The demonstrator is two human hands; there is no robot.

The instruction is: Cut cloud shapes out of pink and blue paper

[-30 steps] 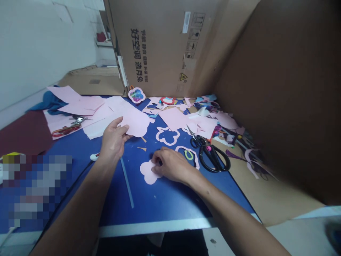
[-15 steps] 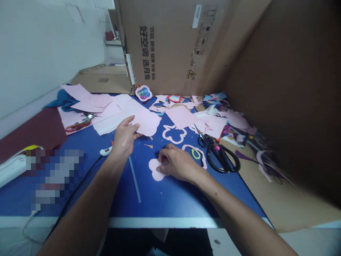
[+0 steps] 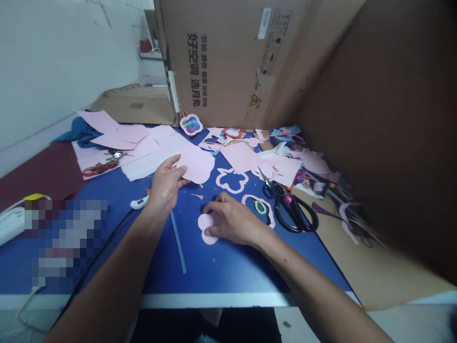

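Observation:
My left hand (image 3: 167,183) grips a pink piece (image 3: 196,164) with a wavy, rounded edge between thumb and fingers, held over the back of the table. Lower and to the right, my right hand (image 3: 230,216) bends over a small pink flower-shaped cutout (image 3: 210,238) on the blue tabletop. Its thumb rests on the cutout, while the index finger is spread away near the upper edge. The hand partly covers the cutout's right side. Beyond it lies a pink flower-shaped outline frame (image 3: 232,181). To the right is a larger curved pink offcut (image 3: 272,214) around a yellow-green loop (image 3: 260,206).
Large black-handled scissors (image 3: 296,214) and smaller scissors (image 3: 272,188) lie to the right. Pink scraps (image 3: 243,155) spread along the back, before a tall cardboard box (image 3: 228,71). A white corded tool (image 3: 138,203) and a blue strip (image 3: 178,243) lie near my left arm.
My right index finger has spread away from the thumb above the small cutout. My left hand keeps its hold on the larger piece. The whole view has shifted slightly.

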